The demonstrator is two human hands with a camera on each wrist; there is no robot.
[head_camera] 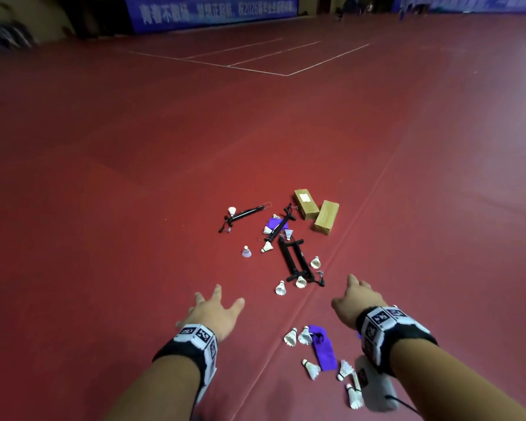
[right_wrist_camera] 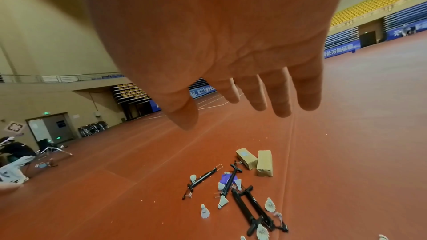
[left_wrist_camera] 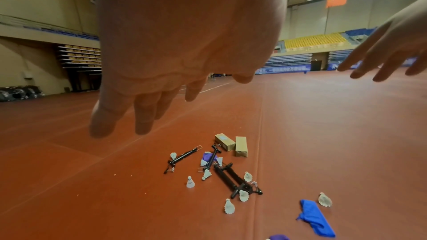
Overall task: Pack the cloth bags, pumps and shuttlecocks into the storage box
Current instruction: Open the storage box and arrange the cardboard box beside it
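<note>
Pumps: black, four, lying on the red floor, two side by side, touching.
Shuttlecocks: white, scattered among and near the pumps.
Cloth bags: one purple beside the right wrist; another under a pump.
Cardboard boxes: two, just beyond the pumps.
Left hand: above the floor, fingers spread, holding nothing.
Right hand: likewise, fingers extended, touching nothing.

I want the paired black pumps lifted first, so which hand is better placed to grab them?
Probably the right hand: it hangs open just short of the near end of the paired black pumps, while the left hand, also open, is further to the side.
</note>
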